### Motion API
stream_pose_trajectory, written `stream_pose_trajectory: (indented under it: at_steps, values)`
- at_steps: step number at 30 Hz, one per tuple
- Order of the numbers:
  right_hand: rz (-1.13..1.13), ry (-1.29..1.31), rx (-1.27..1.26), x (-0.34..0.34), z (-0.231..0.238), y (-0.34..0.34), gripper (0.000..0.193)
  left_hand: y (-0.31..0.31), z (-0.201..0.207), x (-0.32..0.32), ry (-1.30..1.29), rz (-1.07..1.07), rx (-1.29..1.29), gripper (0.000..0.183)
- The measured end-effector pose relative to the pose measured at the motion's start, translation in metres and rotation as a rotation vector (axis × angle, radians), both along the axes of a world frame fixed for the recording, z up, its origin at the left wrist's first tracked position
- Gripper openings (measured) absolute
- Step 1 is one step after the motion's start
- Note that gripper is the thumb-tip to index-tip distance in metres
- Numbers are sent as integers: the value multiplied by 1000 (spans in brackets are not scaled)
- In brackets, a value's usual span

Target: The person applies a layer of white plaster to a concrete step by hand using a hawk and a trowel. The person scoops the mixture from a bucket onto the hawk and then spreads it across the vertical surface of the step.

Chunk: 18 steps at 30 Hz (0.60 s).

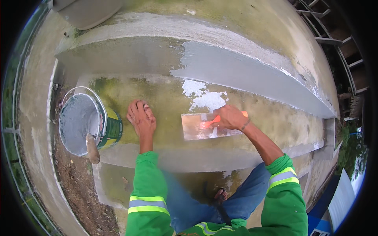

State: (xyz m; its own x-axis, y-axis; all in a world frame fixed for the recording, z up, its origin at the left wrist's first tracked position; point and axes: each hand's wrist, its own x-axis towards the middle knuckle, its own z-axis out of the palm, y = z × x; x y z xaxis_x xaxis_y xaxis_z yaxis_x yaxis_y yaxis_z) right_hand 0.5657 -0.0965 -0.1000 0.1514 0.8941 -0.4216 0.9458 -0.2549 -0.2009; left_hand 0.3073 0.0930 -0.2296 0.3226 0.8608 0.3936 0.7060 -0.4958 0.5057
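Observation:
My right hand (231, 117) is wrapped round the orange handle of a plastering trowel (193, 126). The trowel's rectangular metal blade lies over the mossy concrete step (165, 92), smeared with pale plaster. Just beyond the blade, a patch of wet whitish plaster (210, 100) is spread on the tread. My left hand (141, 117) leans on the same step with nothing in it, its fingers apart and slightly bent. To its left stands a green and yellow bucket (114, 128) with grey plaster inside. A wooden-handled tool (93, 148) leans over the bucket's rim.
Behind the tread rises a riser coated in smooth grey plaster (232, 65) on its right part. A large grey container (87, 11) stands at the upper left. Bare soil (78, 177) lies left of the lower steps. A wire fence (15, 129) runs along the far left.

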Motion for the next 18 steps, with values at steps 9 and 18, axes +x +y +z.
stream_pose_trajectory:
  at_steps: [9, 18]
  values:
    - [-114, -195, 311, 88, -41, 48, 51, -2, 1, 8, 21, 3, 2, 27]
    - [-79, -161, 51, 65, -28, 46, 49, -3, 2, 8, 16, -4, 5, 25]
